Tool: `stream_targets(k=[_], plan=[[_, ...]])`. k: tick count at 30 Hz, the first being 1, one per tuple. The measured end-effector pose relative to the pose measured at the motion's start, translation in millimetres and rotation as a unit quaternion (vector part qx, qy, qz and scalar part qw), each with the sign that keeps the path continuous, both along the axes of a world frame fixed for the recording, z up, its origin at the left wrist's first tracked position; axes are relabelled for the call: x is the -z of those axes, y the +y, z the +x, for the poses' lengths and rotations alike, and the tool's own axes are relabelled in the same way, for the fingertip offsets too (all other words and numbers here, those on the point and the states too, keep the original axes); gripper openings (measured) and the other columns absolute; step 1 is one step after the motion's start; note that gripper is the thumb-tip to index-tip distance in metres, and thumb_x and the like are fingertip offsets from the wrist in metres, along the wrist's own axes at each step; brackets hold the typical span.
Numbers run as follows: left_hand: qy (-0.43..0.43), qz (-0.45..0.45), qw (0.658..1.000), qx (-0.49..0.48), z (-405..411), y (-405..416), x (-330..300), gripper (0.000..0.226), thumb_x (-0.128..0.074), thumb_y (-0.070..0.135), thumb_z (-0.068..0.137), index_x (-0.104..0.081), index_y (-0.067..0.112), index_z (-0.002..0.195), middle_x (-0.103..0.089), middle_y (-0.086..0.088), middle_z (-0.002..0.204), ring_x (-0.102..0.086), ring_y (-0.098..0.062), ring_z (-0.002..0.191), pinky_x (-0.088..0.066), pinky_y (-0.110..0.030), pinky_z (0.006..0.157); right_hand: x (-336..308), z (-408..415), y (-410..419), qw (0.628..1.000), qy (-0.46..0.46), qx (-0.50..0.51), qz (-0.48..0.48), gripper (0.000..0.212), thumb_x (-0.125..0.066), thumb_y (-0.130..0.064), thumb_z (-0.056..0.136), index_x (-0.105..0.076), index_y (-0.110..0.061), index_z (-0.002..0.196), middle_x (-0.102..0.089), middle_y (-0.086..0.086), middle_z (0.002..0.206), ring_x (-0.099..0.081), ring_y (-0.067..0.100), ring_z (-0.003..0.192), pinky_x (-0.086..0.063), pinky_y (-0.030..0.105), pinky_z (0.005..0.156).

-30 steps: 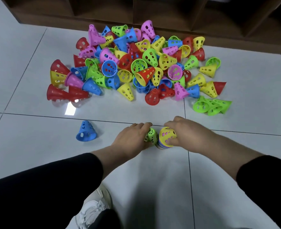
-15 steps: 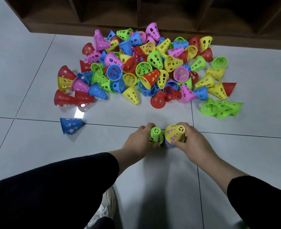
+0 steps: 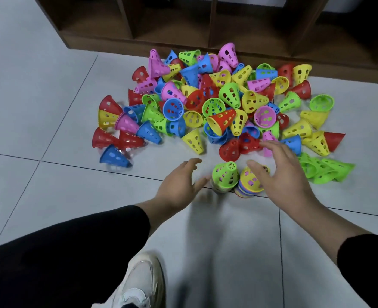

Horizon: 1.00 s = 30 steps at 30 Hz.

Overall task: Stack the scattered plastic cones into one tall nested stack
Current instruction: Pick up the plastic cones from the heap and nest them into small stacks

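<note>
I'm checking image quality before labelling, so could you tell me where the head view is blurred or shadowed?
Head view: the left hand is smeared at the fingers, as is the lone blue cone; the right hand is slightly soft. The cone pile reads sharp. Soft shadows fall on the floor below the hands; shelf lines bow, wide-angle.

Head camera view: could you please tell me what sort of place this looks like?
Probably an indoor room, perhaps a playroom or classroom: pale tiled floor, an open wooden cubby shelf standing on it, and a pile of colourful plastic cones.
</note>
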State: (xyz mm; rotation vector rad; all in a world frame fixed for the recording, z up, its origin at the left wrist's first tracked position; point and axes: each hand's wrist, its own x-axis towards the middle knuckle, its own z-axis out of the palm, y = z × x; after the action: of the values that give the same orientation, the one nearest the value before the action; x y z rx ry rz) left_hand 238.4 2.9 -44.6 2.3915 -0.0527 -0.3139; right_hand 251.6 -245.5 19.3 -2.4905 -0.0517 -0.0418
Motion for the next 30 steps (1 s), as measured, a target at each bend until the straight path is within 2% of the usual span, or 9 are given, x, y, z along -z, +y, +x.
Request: stream_targets(k=[2,5,7,11,17,20,22,24,30], plan=[[-0.019,0.012,0.992,-0.127,-2.1,35.0,-0.3,0.052,-0.051,0.058,0.093,-0.041,0.032,0.137,-0.060,0.005,0.118,-0.062,-0.017,0.102,-0.050,-0.036,0.085,-16.4,14.3,23.7,0.999,-0.004,-0.040,0.006,0.041,-0.062,-0.043,0.091,-0.058,-0.021,0.126,-0.056,-0.005,0.124,-0.052,0.015,0.115,-0.044,0.035,0.096],[-0.019,0.044,0.955,-0.293,1.8,95.4,4.7,0.049,-0.051,0.046,0.097,-0.037,0.023,0.138,-0.064,-0.001,0.093,-0.064,-0.030,0.092,-0.041,-0.034,0.072,-20.1,43.1,72.2,0.992,0.065,-0.103,-0.007,0.037,-0.061,-0.039,0.094,-0.057,-0.027,0.128,-0.058,-0.010,0.115,-0.057,0.012,0.103,-0.047,0.031,0.085],[0.007,0.065,0.939,-0.337,8.9,134.3,8.9,0.049,-0.052,0.040,0.097,-0.035,0.020,0.138,-0.065,-0.006,0.097,-0.062,-0.037,0.095,-0.038,-0.034,0.072,-12.4,65.2,105.4,0.980,0.113,-0.154,-0.045,0.044,-0.061,-0.040,0.093,-0.052,-0.030,0.135,-0.060,-0.006,0.112,-0.058,0.016,0.097,-0.048,0.033,0.081],[0.106,0.024,0.907,-0.406,31.6,186.3,37.3,0.055,-0.053,0.049,0.091,-0.037,0.024,0.137,-0.066,-0.010,0.113,-0.065,-0.037,0.098,-0.053,-0.043,0.087,15.2,107.1,150.6,0.944,0.190,-0.189,-0.195,0.059,-0.059,-0.035,0.096,-0.035,-0.023,0.148,-0.065,0.010,0.111,-0.060,0.031,0.099,-0.041,0.032,0.070],[0.141,-0.029,0.909,-0.391,51.2,191.4,61.7,0.030,-0.050,0.045,0.092,-0.053,0.021,0.110,-0.067,-0.007,0.095,-0.068,-0.033,0.085,-0.059,-0.049,0.079,62.0,134.4,167.9,0.895,0.246,-0.190,-0.319,0.070,-0.055,-0.026,0.099,-0.015,-0.009,0.154,-0.061,0.017,0.125,-0.060,0.034,0.109,-0.040,0.030,0.070],[0.121,0.001,0.913,-0.390,54.5,190.0,59.5,0.030,-0.047,0.042,0.097,-0.055,0.013,0.100,-0.066,-0.007,0.090,-0.064,-0.032,0.086,-0.053,-0.038,0.075,76.6,139.1,171.3,0.900,0.250,-0.171,-0.314,0.059,-0.058,-0.029,0.097,-0.029,-0.009,0.144,-0.063,0.018,0.118,-0.061,0.036,0.105,-0.048,0.035,0.077],[0.097,0.014,0.917,-0.386,46.4,184.8,51.0,0.035,-0.048,0.046,0.098,-0.054,0.012,0.092,-0.062,-0.002,0.081,-0.060,-0.028,0.081,-0.041,-0.034,0.063,82.3,140.0,174.3,0.891,0.270,-0.178,-0.319,0.048,-0.059,-0.035,0.096,-0.043,-0.007,0.132,-0.064,0.017,0.116,-0.061,0.036,0.106,-0.045,0.034,0.076],[0.068,-0.013,0.920,-0.385,34.7,180.2,46.1,0.041,-0.054,0.053,0.093,-0.053,0.013,0.087,-0.060,-0.001,0.076,-0.058,-0.024,0.075,-0.040,-0.035,0.060,86.1,140.3,176.1,0.885,0.277,-0.193,-0.319,0.043,-0.058,-0.040,0.096,-0.052,-0.008,0.123,-0.063,0.016,0.119,-0.059,0.034,0.109,-0.040,0.031,0.074],[0.022,-0.166,0.935,-0.311,25.1,158.3,21.4,0.039,-0.077,0.044,0.081,-0.045,0.022,0.086,-0.058,0.003,0.076,-0.048,-0.009,0.060,-0.045,-0.026,0.057,50.0,140.6,177.6,0.942,0.202,-0.190,-0.191,0.044,-0.067,-0.049,0.087,-0.058,-0.011,0.106,-0.057,0.009,0.104,-0.053,0.025,0.090,-0.035,0.032,0.066]])
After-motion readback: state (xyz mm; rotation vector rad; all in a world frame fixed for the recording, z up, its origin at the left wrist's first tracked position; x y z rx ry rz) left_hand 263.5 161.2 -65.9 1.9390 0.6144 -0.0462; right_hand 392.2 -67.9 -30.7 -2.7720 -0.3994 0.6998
